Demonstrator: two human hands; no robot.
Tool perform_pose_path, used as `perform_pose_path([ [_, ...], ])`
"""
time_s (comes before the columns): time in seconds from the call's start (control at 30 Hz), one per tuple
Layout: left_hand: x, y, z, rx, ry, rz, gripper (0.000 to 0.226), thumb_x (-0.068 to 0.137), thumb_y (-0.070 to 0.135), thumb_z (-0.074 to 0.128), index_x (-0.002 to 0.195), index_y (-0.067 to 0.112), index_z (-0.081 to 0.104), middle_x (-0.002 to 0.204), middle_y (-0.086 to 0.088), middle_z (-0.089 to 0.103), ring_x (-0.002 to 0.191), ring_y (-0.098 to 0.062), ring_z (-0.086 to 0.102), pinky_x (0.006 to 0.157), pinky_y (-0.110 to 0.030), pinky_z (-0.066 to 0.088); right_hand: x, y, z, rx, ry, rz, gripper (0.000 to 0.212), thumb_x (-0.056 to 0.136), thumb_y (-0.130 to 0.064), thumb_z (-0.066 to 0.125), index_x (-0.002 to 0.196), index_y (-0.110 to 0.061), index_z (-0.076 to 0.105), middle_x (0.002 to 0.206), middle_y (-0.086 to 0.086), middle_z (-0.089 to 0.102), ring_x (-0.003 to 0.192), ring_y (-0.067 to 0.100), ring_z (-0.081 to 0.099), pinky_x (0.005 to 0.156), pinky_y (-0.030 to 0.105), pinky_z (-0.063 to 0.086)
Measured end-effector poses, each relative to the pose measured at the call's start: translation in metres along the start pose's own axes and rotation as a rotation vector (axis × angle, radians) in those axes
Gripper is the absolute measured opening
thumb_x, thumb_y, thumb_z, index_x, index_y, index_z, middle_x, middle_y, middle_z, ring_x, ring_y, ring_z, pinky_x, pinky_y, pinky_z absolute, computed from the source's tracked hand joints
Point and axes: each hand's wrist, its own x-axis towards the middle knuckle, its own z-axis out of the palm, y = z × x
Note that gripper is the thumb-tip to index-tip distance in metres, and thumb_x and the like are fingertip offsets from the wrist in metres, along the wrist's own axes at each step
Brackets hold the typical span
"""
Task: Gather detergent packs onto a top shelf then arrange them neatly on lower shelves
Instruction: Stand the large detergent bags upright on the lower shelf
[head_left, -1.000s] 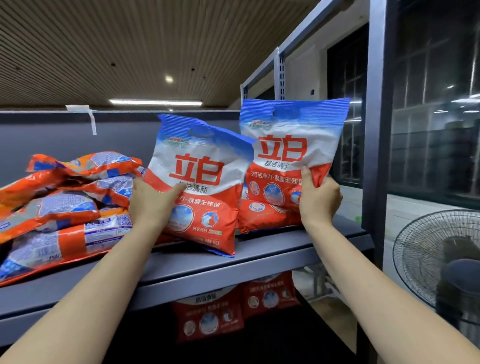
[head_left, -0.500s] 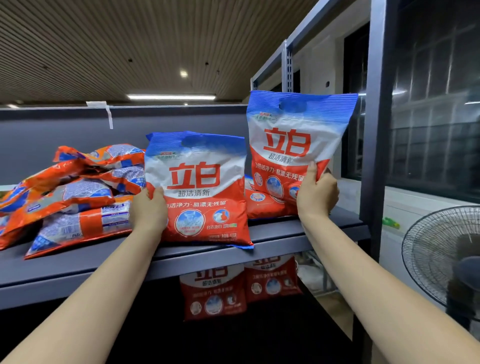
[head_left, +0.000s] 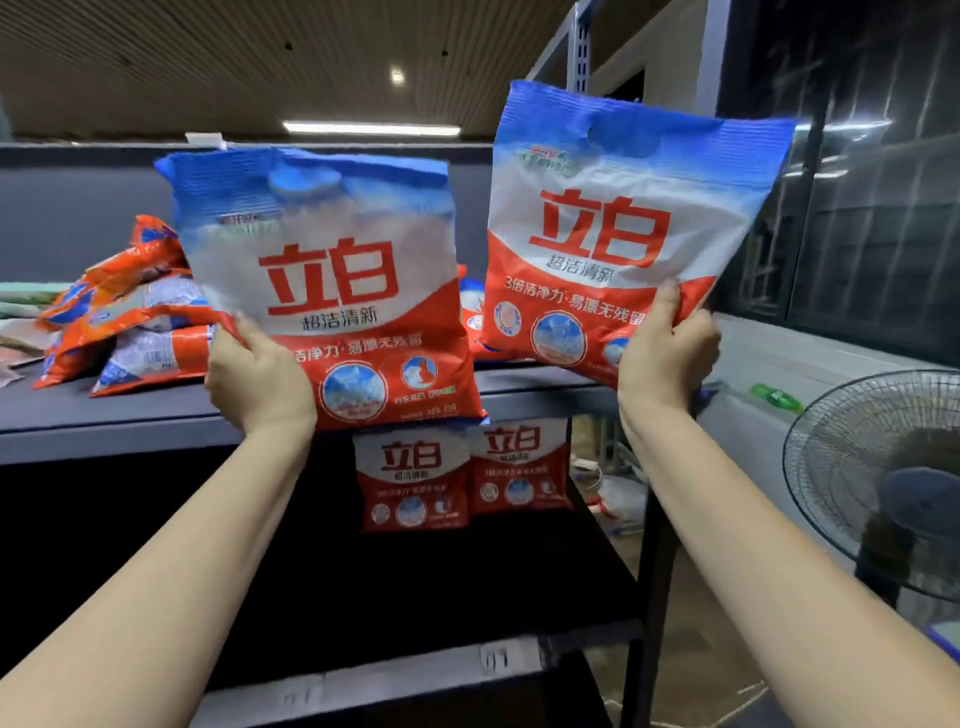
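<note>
Your left hand (head_left: 260, 374) grips one detergent pack (head_left: 332, 291), your right hand (head_left: 667, 348) another (head_left: 623, 228), above the grey top shelf (head_left: 104, 415); a fan (head_left: 878, 483) stands right.

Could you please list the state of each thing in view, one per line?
Left hand: grips the left pack by its lower left corner.
Right hand: grips the right pack by its lower right corner.
Left pack: upright, held in front of the top shelf.
Right pack: held up, tilted.
Pile of packs: lying flat on the top shelf.
Two shelved packs: standing side by side on the lower shelf.
Fan: blades not discernible.
</note>
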Motion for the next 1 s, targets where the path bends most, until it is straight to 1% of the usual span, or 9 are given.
perform_pose_path([
  [0.07,-0.013,0.001,-0.011,-0.003,0.018,0.000,0.039,0.101,0.027,0.034,0.118,0.000,0.056,0.122,-0.026,0.058,0.109,-0.043,0.050,0.084,-0.038,0.031,-0.003,0.003,-0.013,0.017,-0.039,-0.005,0.033,0.096,-0.040,0.047,0.076,-0.015,0.052,0.073,-0.006,0.054,0.058,0.001,0.048,0.048,0.019,0.030],
  [0.17,-0.033,-0.005,-0.026,0.011,0.034,0.026,0.038,0.101,0.026,0.035,0.118,0.000,0.057,0.120,-0.026,0.059,0.109,-0.043,0.051,0.084,-0.037,0.030,-0.007,0.010,-0.032,0.008,-0.084,-0.018,0.034,0.096,-0.041,0.047,0.073,-0.015,0.053,0.072,-0.004,0.059,0.061,0.008,0.054,0.055,0.022,0.040],
  [0.33,-0.066,-0.033,-0.054,0.086,0.042,-0.027,0.042,0.101,0.030,0.032,0.115,0.001,0.059,0.117,-0.025,0.061,0.107,-0.042,0.053,0.084,-0.037,0.035,-0.020,0.036,-0.062,-0.017,-0.143,-0.026,0.043,0.094,-0.038,0.051,0.057,-0.019,0.044,0.068,0.001,0.059,0.063,0.018,0.053,0.058,0.027,0.033],
  [0.47,-0.093,-0.059,-0.073,0.114,0.010,-0.031,0.042,0.101,0.033,0.033,0.112,0.003,0.060,0.112,-0.024,0.063,0.101,-0.043,0.056,0.082,-0.040,0.042,-0.037,0.068,-0.086,-0.088,-0.224,-0.100,0.038,0.091,-0.039,0.051,0.059,-0.018,0.049,0.058,-0.007,0.053,0.057,0.014,0.050,0.054,0.024,0.027],
  [0.57,-0.111,-0.078,-0.080,0.162,-0.028,-0.043,0.043,0.101,0.035,0.033,0.108,0.003,0.060,0.107,-0.026,0.063,0.097,-0.046,0.056,0.081,-0.043,0.043,-0.049,0.097,-0.100,-0.095,-0.351,-0.062,0.033,0.092,-0.047,0.045,0.075,-0.021,0.058,0.069,-0.006,0.063,0.066,0.015,0.062,0.058,0.025,0.042],
  [0.63,-0.124,-0.091,-0.080,0.184,-0.055,-0.071,0.044,0.100,0.038,0.032,0.105,0.005,0.060,0.103,-0.025,0.064,0.095,-0.046,0.057,0.080,-0.044,0.043,-0.055,0.116,-0.107,-0.119,-0.410,-0.033,0.031,0.093,-0.048,0.044,0.075,-0.025,0.056,0.069,-0.006,0.063,0.067,0.015,0.064,0.060,0.027,0.049],
  [0.8,-0.149,-0.125,-0.067,0.240,-0.140,-0.149,0.045,0.101,0.037,0.032,0.100,0.003,0.061,0.097,-0.026,0.064,0.091,-0.045,0.057,0.079,-0.044,0.042,-0.068,0.159,-0.112,-0.223,-0.478,-0.032,0.037,0.096,-0.043,0.045,0.064,-0.024,0.047,0.060,-0.006,0.058,0.060,0.007,0.059,0.051,0.022,0.038],
  [0.93,-0.155,-0.155,-0.044,0.293,-0.222,-0.238,0.045,0.100,0.037,0.032,0.106,0.002,0.060,0.103,-0.025,0.062,0.099,-0.046,0.054,0.091,-0.048,0.041,-0.080,0.195,-0.101,-0.285,-0.591,0.101,0.036,0.097,-0.046,0.042,0.072,-0.020,0.050,0.071,0.002,0.065,0.070,0.020,0.065,0.064,0.036,0.054],
  [1.0,-0.152,-0.171,-0.032,0.295,-0.229,-0.309,0.045,0.099,0.037,0.033,0.109,0.002,0.060,0.107,-0.026,0.061,0.102,-0.046,0.053,0.095,-0.048,0.041,-0.085,0.210,-0.091,-0.297,-0.605,0.191,0.034,0.097,-0.045,0.042,0.073,-0.022,0.051,0.073,0.001,0.065,0.073,0.020,0.066,0.067,0.037,0.055],
])
